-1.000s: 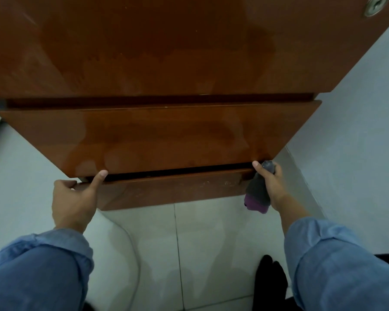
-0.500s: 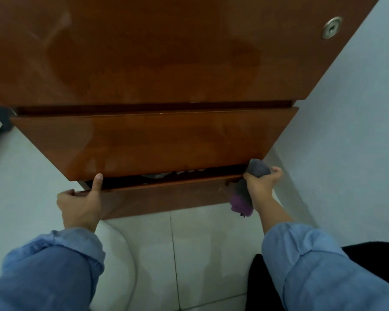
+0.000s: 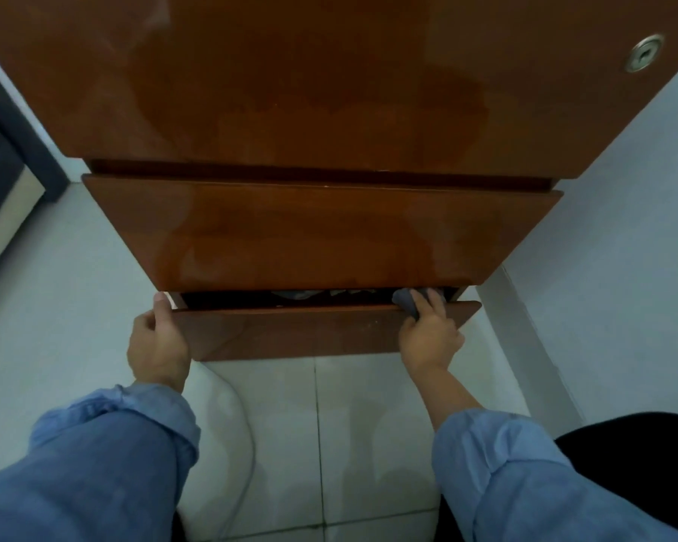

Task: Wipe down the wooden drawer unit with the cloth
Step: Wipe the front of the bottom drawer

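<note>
The glossy brown wooden drawer unit (image 3: 329, 91) fills the upper part of the head view. Its bottom drawer (image 3: 302, 330) stands pulled out a little, showing a dark gap with some items inside. My left hand (image 3: 158, 346) grips the drawer front's left end, thumb on the top edge. My right hand (image 3: 427, 334) presses the grey cloth (image 3: 406, 299) onto the drawer's top edge near the right end; most of the cloth is hidden under the fingers.
A round metal lock (image 3: 642, 58) sits at the top drawer's right. White tiled floor (image 3: 353, 444) lies below, with a thin white cable (image 3: 247, 424) curving across it. A pale wall (image 3: 623, 267) rises on the right, dark furniture (image 3: 1, 158) on the left.
The bottom drawer has come further out. My right hand has shifted onto its top edge with the cloth, so the cloth's purple end no longer hangs in sight. The camera moved back.
</note>
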Demonstrator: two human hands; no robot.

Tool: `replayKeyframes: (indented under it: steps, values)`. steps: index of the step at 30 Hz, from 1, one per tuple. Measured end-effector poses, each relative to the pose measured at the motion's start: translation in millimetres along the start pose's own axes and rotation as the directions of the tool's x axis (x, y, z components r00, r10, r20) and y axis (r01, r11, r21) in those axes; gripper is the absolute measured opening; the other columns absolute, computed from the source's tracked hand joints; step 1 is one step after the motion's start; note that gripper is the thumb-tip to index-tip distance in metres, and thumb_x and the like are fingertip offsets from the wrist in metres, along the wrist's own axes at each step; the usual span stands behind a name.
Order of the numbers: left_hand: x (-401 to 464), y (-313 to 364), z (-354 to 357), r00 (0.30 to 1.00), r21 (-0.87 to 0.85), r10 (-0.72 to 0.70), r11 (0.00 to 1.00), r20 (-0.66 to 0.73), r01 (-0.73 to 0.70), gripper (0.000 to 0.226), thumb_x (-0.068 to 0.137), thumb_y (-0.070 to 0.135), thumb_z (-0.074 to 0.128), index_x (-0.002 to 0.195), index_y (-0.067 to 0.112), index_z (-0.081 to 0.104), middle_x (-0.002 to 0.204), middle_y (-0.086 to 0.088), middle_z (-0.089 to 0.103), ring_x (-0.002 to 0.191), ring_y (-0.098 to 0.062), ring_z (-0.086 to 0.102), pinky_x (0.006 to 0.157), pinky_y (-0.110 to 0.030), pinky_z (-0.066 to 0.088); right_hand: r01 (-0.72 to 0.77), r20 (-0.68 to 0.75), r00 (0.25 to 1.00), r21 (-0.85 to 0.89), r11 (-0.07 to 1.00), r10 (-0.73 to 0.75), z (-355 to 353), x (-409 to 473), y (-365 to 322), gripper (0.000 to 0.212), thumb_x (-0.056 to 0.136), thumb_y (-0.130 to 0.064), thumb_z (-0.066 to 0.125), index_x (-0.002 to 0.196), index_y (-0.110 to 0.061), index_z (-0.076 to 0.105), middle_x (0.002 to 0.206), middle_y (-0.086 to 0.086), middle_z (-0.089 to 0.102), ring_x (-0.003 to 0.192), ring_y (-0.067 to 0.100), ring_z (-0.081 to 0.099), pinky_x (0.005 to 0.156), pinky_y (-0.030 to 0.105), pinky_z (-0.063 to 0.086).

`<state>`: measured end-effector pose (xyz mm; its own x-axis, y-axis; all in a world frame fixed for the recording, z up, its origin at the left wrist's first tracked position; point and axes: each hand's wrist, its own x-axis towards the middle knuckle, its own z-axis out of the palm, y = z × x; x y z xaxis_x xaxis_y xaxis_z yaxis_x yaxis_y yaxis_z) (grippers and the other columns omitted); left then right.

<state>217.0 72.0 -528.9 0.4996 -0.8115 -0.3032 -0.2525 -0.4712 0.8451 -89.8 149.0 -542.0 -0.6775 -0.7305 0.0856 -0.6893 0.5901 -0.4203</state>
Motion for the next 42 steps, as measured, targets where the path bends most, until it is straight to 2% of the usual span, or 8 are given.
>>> replayKeyframes:
  steps: [4,10,17,22,30,36,39,42]
  values:
    - [1,-1,-1,1.0,0.009,0.006,1.0,0.007,-0.006,0.063,0.097,0.056,0.023,0.13,0.009,0.051,0.133,-0.018,0.053,0.121,-0.038,0.046,0.104,-0.044,0.032,0.088,0.093,0.99,0.17,0.981,-0.105,18,-29,-31,0.054,0.089,-0.007,0.046,0.139,-0.026,0.043,0.154,-0.005,0.028,0.112,0.031,0.049,0.096,0.034,0.043]
    - [9,-8,-5,0.999,-0.021,0.0,1.0,0.05,0.001,0.067,0.096,0.059,0.021,0.128,0.011,0.054,0.131,-0.016,0.055,0.12,-0.037,0.047,0.105,-0.044,0.032,0.141,0.237,0.956,0.142,0.98,-0.172,31,-53,-78,0.054,0.091,-0.013,0.043,0.143,-0.027,0.036,0.152,-0.008,0.028,0.124,0.03,0.039,0.095,0.033,0.042]
    - [21,-17,-9,0.979,-0.242,-0.09,0.961,0.184,0.134,0.064,0.091,0.065,0.026,0.122,0.019,0.059,0.133,-0.003,0.056,0.125,-0.024,0.048,0.108,-0.039,0.028,0.262,0.408,0.863,0.14,0.955,-0.297,40,-83,-122,0.063,0.092,-0.009,0.04,0.148,-0.03,0.022,0.157,-0.013,0.014,0.131,0.033,0.032,0.1,0.036,0.04]
    - [23,-16,-13,0.959,-0.323,-0.115,0.926,0.258,0.198,0.064,0.091,0.065,0.027,0.123,0.022,0.061,0.135,-0.002,0.054,0.128,-0.019,0.046,0.108,-0.037,0.024,0.381,0.489,0.774,0.146,0.913,-0.401,53,-103,-157,0.071,0.09,-0.002,0.037,0.149,-0.035,0.016,0.158,-0.017,0.004,0.123,0.036,0.034,0.095,0.048,0.045]
    - [29,-17,-15,0.936,-0.444,-0.112,0.857,0.335,0.262,0.055,0.093,0.063,0.026,0.112,0.023,0.06,0.114,0.006,0.058,0.106,-0.008,0.047,0.098,-0.028,0.026,0.58,0.532,0.654,0.104,0.808,-0.538,69,-124,-204,0.071,0.09,-0.005,0.042,0.15,-0.032,0.014,0.159,-0.011,0.002,0.116,0.035,0.038,0.103,0.038,0.037]
    - [23,-11,-15,0.956,-0.397,-0.115,0.891,0.271,0.219,0.061,0.086,0.07,0.02,0.081,0.028,0.065,0.105,-0.005,0.067,0.104,-0.022,0.057,0.097,-0.034,0.038,0.586,0.604,0.524,0.256,0.769,-0.6,71,-112,-221,0.052,0.095,-0.025,0.047,0.144,-0.034,0.034,0.158,-0.01,0.018,0.136,0.032,0.031,0.112,0.035,0.027]
    - [13,-6,-14,0.972,-0.305,-0.113,0.936,0.206,0.173,0.069,0.09,0.067,0.015,0.097,0.021,0.066,0.115,-0.013,0.066,0.107,-0.03,0.058,0.104,-0.044,0.04,0.539,0.56,0.504,0.391,0.746,-0.657,58,-110,-207,0.049,0.087,-0.021,0.057,0.134,-0.033,0.051,0.15,-0.009,0.036,0.135,0.023,0.037,0.112,0.033,0.031]
    - [8,1,-14,0.979,-0.19,-0.096,0.973,0.177,0.13,0.071,0.096,0.058,0.013,0.121,0.011,0.059,0.124,-0.018,0.06,0.114,-0.033,0.055,0.106,-0.045,0.038,0.365,0.5,0.616,0.504,0.783,-0.609,41,-113,-178,0.051,0.082,-0.003,0.052,0.127,-0.026,0.057,0.136,-0.001,0.054,0.125,0.02,0.049,0.105,0.031,0.04]
